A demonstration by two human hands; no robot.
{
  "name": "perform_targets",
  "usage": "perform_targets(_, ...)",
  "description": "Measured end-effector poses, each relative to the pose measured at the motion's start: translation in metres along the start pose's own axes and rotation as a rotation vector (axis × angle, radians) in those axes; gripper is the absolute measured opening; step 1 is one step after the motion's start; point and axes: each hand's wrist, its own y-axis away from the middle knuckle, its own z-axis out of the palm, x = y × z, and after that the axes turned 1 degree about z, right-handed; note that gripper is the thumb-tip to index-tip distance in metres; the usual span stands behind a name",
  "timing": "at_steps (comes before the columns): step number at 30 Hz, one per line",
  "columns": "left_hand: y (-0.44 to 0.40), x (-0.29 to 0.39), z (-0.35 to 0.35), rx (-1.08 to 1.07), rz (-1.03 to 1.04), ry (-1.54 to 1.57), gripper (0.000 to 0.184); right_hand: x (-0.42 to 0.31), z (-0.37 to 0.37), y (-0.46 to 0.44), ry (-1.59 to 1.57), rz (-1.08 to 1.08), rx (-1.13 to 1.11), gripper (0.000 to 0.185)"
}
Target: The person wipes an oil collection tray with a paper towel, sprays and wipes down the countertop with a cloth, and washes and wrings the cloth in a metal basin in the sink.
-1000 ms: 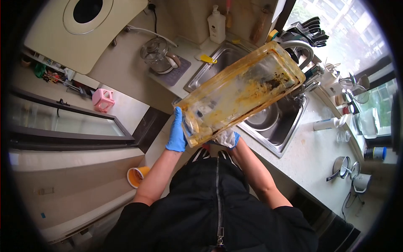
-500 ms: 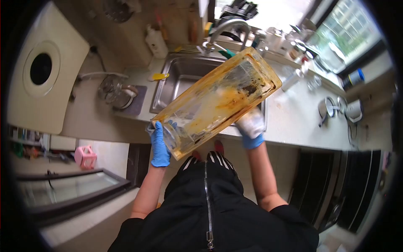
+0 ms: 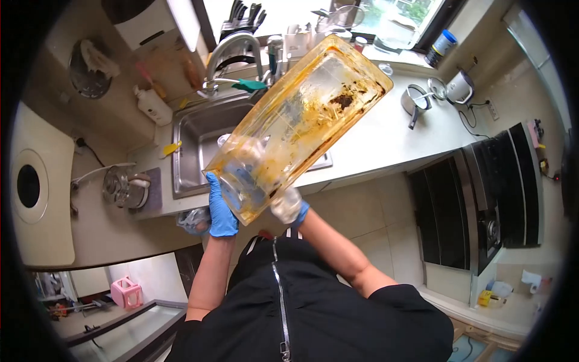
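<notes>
Container [image 3: 304, 123], long, clear-walled and smeared with amber and dark brown, slants from lower left to upper right, lifted in front of the person's body, above the metal sink [image 3: 192, 151] and the pale tabletop [image 3: 374, 136]. The left hand [image 3: 223, 208], in a blue glove, is closed on its near end, gripping at the lower-left corner; more blue shows through the clear wall beside that grip. The right hand [image 3: 289, 206] is at the long lower edge, near the same end. Whitish, cloth-like material [image 3: 285, 205] covers its fingers, with blue glove showing at the wrist; blur hides how far those fingers are bent, and whether they press on the edge or only sit beside it cannot be told.

A clear plastic bag [image 3: 194, 221] lies just left of the left hand. Behind the sink the curved faucet [image 3: 235, 37] rises near a green item [image 3: 248, 85], and a yellow item [image 3: 172, 148] rests at the sink's left rim. A white pump bottle [image 3: 152, 107] stands beyond it. On the blue-and-white canister [image 3: 441, 48] by the window, any print is too small to read.
</notes>
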Motion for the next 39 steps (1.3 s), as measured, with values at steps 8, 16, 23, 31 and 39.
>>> perform_targets(8, -0.033, -0.101, 0.015, 0.003, -0.096, -0.077, 0.058, -0.124, -0.069, 0.079, 0.497, 0.298, 0.01, 0.033)
perform_targets(16, -0.106, -0.219, 0.018, 0.188, -0.028, -0.242, 0.044, -0.267, -0.153, 0.18, 0.783, 0.086, 0.683, 0.026)
perform_targets(23, -0.155, -0.271, 0.006, 0.347, 0.14, -0.306, 0.029, -0.3, -0.17, 0.199, 0.796, -0.1, 0.814, 0.029)
perform_targets(31, -0.175, -0.282, 0.01, 0.386, 0.211, -0.556, 0.035, -0.31, -0.158, 0.19, 0.681, -0.066, 0.694, 0.037)
perform_targets(39, -0.174, -0.256, 0.002, 0.376, 0.074, -1.064, 0.063, -0.29, -0.089, 0.156, 0.502, -0.083, 0.482, 0.043)
